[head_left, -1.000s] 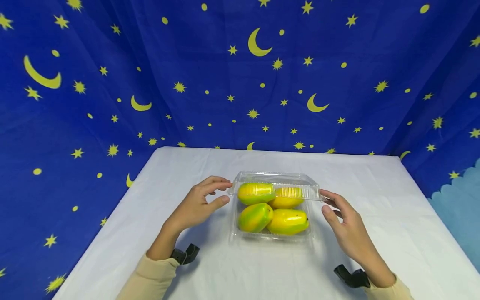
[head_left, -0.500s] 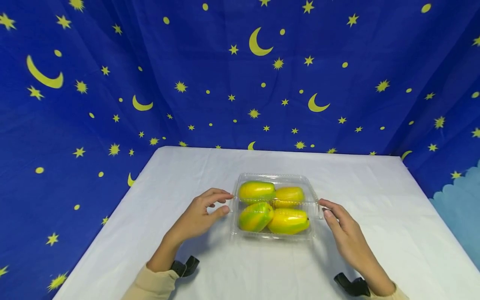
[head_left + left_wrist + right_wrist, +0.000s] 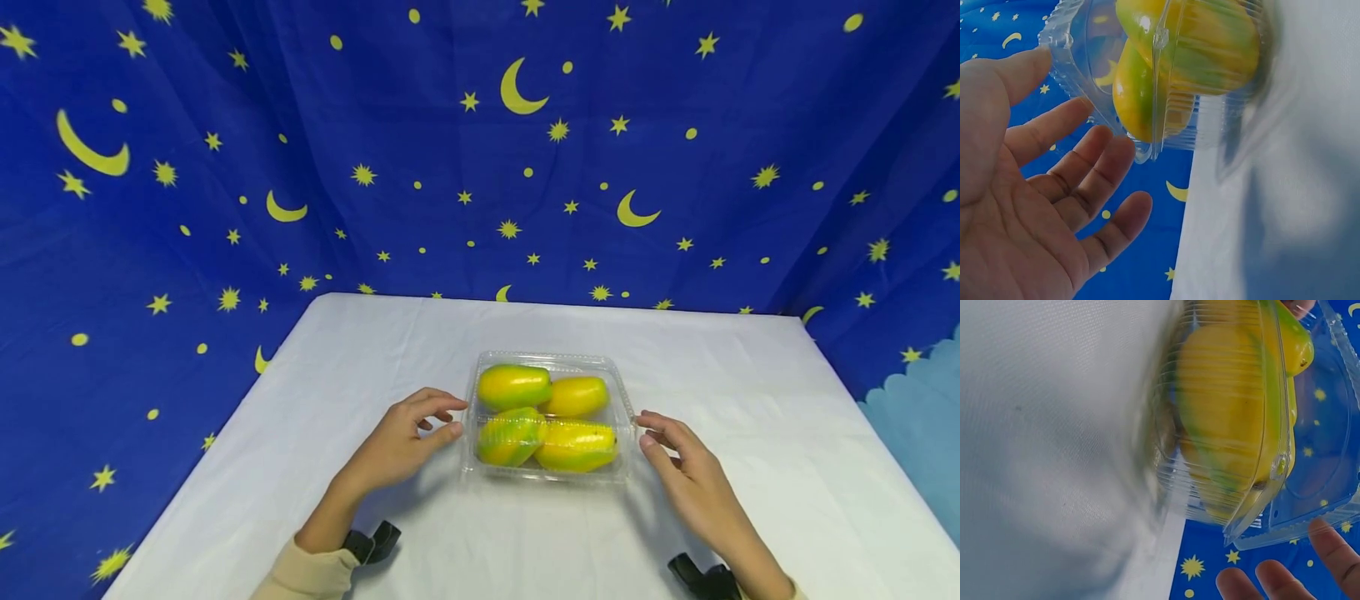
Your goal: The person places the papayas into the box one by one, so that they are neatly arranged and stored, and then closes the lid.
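Several yellow-green mango-like fruits (image 3: 576,447) lie in a clear plastic clamshell box (image 3: 543,476) on the table. Its hinged clear lid (image 3: 1319,481) leans over them partway down, and a gap shows between lid and base in both wrist views. My left hand (image 3: 405,442) is at the left side, its fingers loosely extended and fingertips at the lid's edge. At the right side, my right hand (image 3: 693,479) has a fingertip against the lid's rim, its other fingers spread below. Neither hand curls around anything.
A white cloth covers the table (image 3: 375,333). Behind and beside it hangs a blue curtain (image 3: 420,125) with yellow moons and stars. Black wrist mounts (image 3: 372,542) sit on both wrists.
The lid has swung down and toward me over the fruits. Both hands have come nearer along with its edge, while the box base and the fruits have stayed in place.
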Tool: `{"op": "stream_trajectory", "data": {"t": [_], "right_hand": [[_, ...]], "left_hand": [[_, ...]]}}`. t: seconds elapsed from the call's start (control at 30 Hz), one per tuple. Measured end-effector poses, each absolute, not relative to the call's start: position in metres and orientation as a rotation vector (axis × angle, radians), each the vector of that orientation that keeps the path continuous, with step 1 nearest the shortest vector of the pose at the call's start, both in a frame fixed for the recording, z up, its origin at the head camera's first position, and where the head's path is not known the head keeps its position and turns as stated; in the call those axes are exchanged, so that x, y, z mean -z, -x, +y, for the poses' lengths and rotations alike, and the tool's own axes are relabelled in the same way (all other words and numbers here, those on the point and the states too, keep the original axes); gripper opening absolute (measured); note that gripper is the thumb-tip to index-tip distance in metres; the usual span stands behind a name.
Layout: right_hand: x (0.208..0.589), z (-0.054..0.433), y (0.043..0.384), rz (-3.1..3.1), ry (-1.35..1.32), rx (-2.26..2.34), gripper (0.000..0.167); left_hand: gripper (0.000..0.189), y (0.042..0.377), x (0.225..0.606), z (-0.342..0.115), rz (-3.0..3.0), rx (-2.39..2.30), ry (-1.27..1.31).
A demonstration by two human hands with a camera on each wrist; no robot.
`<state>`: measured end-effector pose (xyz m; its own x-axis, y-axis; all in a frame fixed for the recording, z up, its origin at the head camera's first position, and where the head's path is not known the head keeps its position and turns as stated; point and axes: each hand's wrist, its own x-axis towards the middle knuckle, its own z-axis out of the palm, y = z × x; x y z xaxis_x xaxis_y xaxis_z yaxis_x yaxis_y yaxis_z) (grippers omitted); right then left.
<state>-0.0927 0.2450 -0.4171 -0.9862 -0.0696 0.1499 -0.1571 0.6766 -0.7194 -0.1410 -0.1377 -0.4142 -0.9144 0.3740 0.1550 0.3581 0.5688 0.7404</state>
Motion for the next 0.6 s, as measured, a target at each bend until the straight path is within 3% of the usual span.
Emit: {"op": "stream_trajectory", "data": {"t": [0.6], "right_hand": [[0.4254, 0.2451, 0.0926, -2.902, -0.163, -1.250, 0.040]], "left_hand": [[0.034, 0.1371, 0.4176, -0.1347, 2.766, -1.292, -0.593]]}}
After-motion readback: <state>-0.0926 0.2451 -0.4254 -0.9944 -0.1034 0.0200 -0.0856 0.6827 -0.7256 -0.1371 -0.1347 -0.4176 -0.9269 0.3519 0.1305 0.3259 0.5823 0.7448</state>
